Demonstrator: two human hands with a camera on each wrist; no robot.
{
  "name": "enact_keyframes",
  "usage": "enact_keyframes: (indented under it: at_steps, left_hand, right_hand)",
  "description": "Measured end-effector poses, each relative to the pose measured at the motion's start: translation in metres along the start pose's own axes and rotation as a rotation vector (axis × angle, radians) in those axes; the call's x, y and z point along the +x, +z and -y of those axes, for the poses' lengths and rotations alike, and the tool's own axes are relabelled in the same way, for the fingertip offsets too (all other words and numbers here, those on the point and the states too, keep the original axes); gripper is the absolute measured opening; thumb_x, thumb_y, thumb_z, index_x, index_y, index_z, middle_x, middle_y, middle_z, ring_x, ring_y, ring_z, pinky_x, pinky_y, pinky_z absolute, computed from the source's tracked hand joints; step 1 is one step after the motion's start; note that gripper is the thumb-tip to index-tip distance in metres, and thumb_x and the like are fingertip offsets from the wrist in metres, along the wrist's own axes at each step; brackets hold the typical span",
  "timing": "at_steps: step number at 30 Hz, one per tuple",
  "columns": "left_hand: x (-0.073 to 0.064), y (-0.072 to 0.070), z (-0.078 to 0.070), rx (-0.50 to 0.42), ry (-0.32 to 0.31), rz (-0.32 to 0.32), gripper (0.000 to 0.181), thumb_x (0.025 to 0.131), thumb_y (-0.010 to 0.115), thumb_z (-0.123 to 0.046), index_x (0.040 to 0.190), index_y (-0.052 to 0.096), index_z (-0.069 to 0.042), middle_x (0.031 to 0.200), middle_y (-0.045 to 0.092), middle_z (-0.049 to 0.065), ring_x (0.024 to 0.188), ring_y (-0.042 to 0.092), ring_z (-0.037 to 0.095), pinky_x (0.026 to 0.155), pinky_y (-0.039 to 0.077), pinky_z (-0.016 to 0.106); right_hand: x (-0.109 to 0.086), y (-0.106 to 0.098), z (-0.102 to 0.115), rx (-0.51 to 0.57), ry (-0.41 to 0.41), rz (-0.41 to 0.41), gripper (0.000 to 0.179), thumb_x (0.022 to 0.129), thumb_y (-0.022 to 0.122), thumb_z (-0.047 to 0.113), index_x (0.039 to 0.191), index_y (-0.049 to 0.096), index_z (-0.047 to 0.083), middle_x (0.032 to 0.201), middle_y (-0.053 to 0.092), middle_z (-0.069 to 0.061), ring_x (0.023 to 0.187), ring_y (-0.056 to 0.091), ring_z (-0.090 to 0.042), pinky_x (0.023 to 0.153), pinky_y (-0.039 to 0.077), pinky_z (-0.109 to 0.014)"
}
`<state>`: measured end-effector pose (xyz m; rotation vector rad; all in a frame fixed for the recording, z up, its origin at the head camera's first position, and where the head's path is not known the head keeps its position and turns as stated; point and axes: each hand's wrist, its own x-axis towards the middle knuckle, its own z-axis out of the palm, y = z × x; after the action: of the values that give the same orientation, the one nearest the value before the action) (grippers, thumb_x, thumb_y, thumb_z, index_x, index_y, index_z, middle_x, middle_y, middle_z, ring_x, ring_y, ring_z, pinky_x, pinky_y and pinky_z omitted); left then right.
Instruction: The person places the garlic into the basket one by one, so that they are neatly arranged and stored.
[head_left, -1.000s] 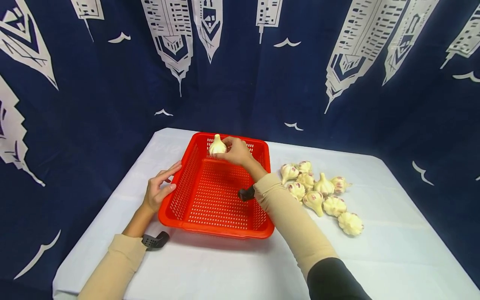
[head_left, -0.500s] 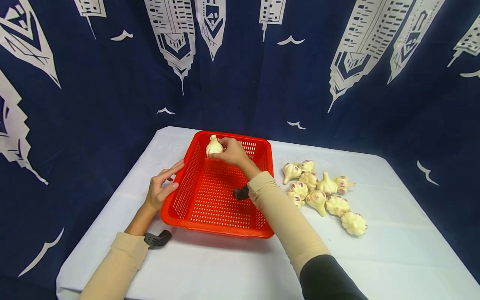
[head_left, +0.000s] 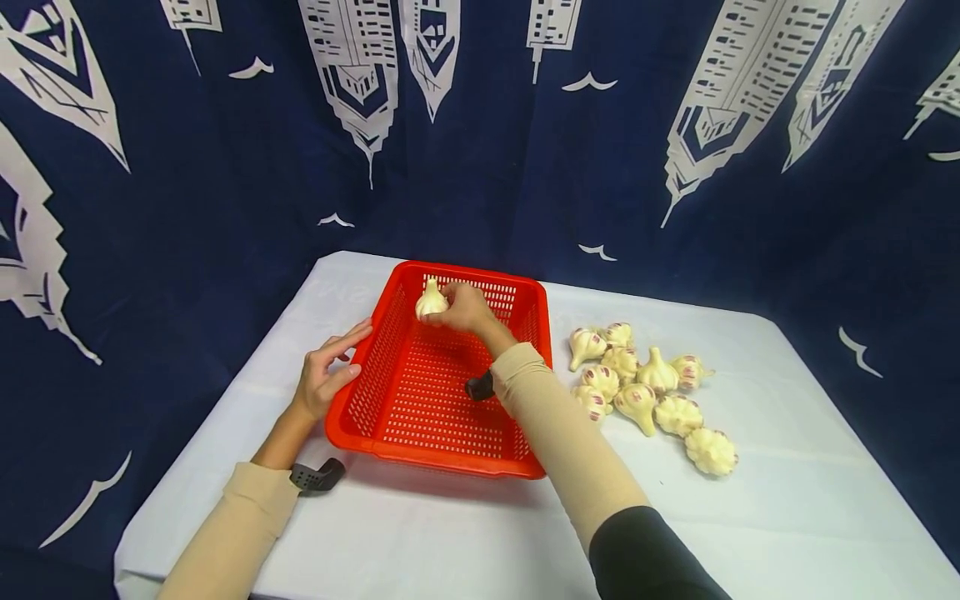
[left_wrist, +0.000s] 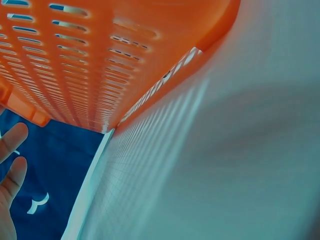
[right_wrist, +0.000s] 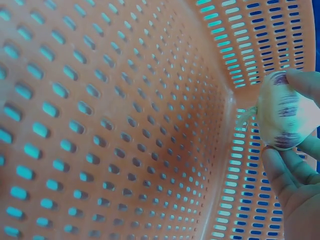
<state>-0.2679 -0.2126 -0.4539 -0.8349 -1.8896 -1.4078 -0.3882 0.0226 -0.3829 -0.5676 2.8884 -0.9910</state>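
Observation:
A garlic bulb [head_left: 431,302] with its stem upward is held by my right hand [head_left: 469,310] inside the red basket [head_left: 450,462], near the far left corner. In the right wrist view, thumb and fingers pinch the purple-streaked bulb [right_wrist: 281,112] above the perforated floor. My left hand [head_left: 324,375] rests at the basket's left rim, fingers extended and thumb against the outer side. The left wrist view shows the basket's slotted outer wall [left_wrist: 65,60] and a few fingertips [left_wrist: 15,172] at the edge.
To the right of the basket, several garlic bulbs [head_left: 637,404] lie in a loose cluster on the white-covered table [head_left: 787,467]. A dark blue curtain [head_left: 480,183] with white building prints hangs behind the table.
The right hand has shifted slightly left and lower with the garlic bulb. The left hand stays at the basket's rim, and the head view has drifted a little.

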Motion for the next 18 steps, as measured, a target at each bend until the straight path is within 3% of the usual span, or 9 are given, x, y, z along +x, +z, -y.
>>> enact_keyframes:
  at_steps: [18]
  left_hand:
    - [0.000,0.001,-0.004,0.023,0.014,-0.005,0.053,0.074,0.053,-0.005,0.122,0.062,0.014,0.131,0.057,0.027,0.090,0.060,0.020,0.068,0.042,0.030]
  right_hand:
    - [-0.002,0.012,0.005,-0.022,0.053,0.081,0.048,0.081,0.081,0.020,0.121,0.063,-0.002,0.095,0.064,-0.008,0.081,0.050,-0.018,0.075,0.044,-0.028]
